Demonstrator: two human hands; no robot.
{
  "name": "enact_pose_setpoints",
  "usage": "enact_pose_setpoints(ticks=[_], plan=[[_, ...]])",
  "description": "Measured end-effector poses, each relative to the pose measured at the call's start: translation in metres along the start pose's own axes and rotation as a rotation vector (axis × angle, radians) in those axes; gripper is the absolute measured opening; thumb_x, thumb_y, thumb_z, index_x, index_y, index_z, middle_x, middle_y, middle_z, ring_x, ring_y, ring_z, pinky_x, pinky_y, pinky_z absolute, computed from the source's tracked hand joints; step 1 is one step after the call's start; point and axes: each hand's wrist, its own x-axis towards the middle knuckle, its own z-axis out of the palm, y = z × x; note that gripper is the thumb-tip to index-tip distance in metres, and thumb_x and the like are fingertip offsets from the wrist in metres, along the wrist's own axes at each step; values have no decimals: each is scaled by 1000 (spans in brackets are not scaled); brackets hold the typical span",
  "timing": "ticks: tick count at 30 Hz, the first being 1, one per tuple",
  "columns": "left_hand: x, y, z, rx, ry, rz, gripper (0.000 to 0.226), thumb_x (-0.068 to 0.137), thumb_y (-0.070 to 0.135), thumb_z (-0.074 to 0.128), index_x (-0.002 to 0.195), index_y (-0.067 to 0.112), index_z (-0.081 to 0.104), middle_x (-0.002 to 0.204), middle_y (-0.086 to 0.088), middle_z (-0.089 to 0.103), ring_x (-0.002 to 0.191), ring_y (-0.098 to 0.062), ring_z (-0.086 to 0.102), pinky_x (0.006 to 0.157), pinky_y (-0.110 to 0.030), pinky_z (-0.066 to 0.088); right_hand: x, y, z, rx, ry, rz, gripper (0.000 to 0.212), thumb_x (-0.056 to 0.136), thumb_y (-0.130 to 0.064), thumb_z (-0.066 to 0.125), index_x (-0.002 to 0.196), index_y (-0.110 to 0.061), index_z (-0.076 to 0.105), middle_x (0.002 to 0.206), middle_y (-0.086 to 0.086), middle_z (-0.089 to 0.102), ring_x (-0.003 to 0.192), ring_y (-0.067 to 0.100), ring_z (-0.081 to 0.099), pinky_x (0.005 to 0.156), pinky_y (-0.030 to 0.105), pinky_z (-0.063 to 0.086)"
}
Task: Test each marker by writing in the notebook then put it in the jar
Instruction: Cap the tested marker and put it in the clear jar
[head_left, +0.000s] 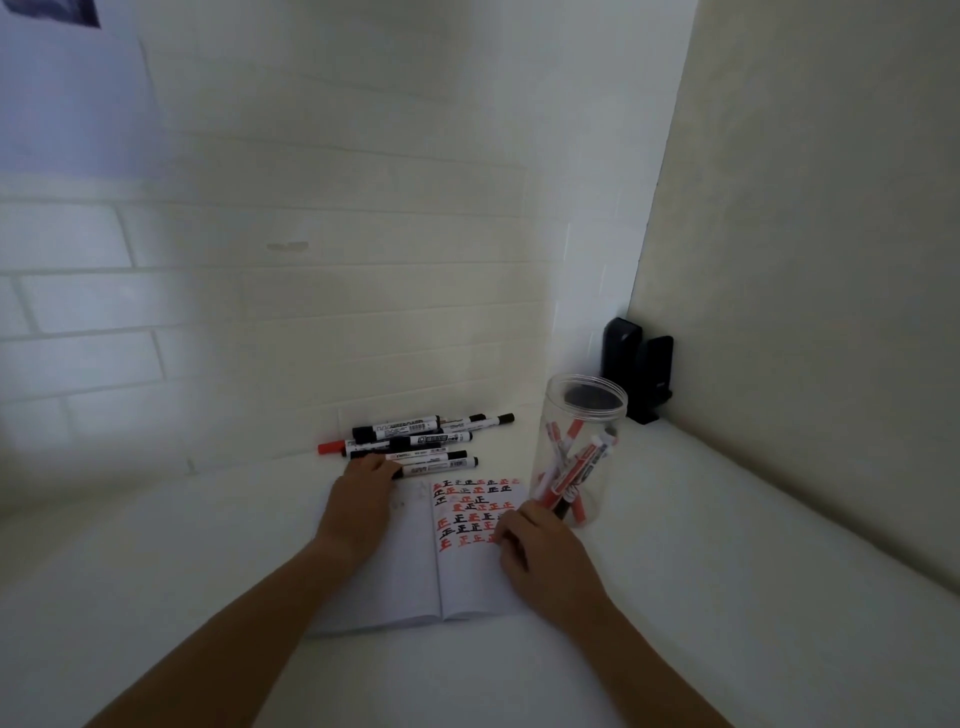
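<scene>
Markers: loose pile of black-capped ones plus one red-capped, lying flat on the white table at the far edge of the notebook, against the wall. Notebook is open flat, near-centre; right page carries rows of red and black test characters on its upper half, left page looks nearly blank.

Left hand reaches over the left page, fingertips on the nearest marker of the pile; fingers look fairly straight, can't tell if it actually grips one.

Right hand rests on the right page's right edge, fingers curled loosely; can't tell if it holds anything. It sits just near-left of the jar.

Jar is clear plastic, upright, lid off, right of the notebook; several markers stand tilted inside, mostly red with at least one dark.

Two black upright objects stand in the far right corner, behind the jar.
</scene>
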Motion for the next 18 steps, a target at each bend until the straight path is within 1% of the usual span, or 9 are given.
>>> enact_pose_setpoints(ticks=[2, 5, 8, 11, 14, 16, 17, 18], plan=[[5, -2, -5, 83, -17, 36, 30, 86, 0, 62, 110, 15, 69, 113, -6, 65, 106, -29, 57, 84, -41, 51, 0, -1, 0, 0, -5, 5, 26, 93, -33, 40, 97, -21, 63, 98, -7, 59, 85, 5, 52, 72, 22, 51], [12, -2, -9, 116, -25, 65, 18, 85, 3, 68, 101, 11, 69, 103, -9, 64, 99, -32, 58, 79, -41, 52, 0, -1, 0, -2, -3, 1, 18, 95, -28, 46, 99, -20, 62, 100, -6, 59, 83, 3, 47, 72, 20, 49], [16, -1, -11, 112, -23, 68, 14, 82, 2, 69, 92, 12, 64, 94, -9, 60, 91, -31, 55, 71, -38, 46, 0, -1, -1, 0, -6, 9, 12, 96, -23, 50, 99, -21, 61, 100, -7, 57, 81, 3, 46, 71, 21, 48], [16, 1, -14, 104, -5, 49, 21, 79, -4, 65, 95, 10, 62, 91, -11, 62, 87, -33, 57, 69, -38, 44, 0, 1, 0, 3, 4, 5, 12, 95, -23, 49, 98, -21, 60, 99, -7, 56, 81, 4, 46, 71, 25, 51], [12, 3, -20, 76, 80, 44, 38, 68, -17, 61, 99, 6, 60, 91, -16, 61, 81, -35, 58, 64, -38, 44, -1, 3, 2, -7, 19, 1, 17, 95, -27, 44, 98, -20, 60, 99, -6, 56, 81, 6, 49, 70, 28, 53], [6, 9, -23, -4, 157, 25, 48, 62, -23, 56, 101, 5, 58, 97, -16, 58, 85, -33, 54, 66, -37, 44, -1, 0, 1, -20, 52, -2, 19, 95, -27, 45, 102, -19, 61, 101, -5, 56, 81, 8, 50, 68, 26, 52], [3, 14, -24, -55, 182, 17, 50, 63, -24, 54, 103, 5, 56, 101, -16, 56, 88, -32, 52, 69, -36, 43, 0, -2, -1, -34, 97, -5, 18, 95, -24, 49, 106, -18, 62, 104, -4, 56, 83, 9, 52, 68, 24, 52], [-1, 19, -24, -106, 188, 16, 49, 66, -24, 53, 104, 7, 55, 104, -14, 54, 91, -29, 50, 71, -35, 44, 0, -4, -3, -60, 164, -14, 20, 93, -19, 55, 111, -16, 63, 108, -1, 58, 87, 12, 55, 72, 26, 53]])
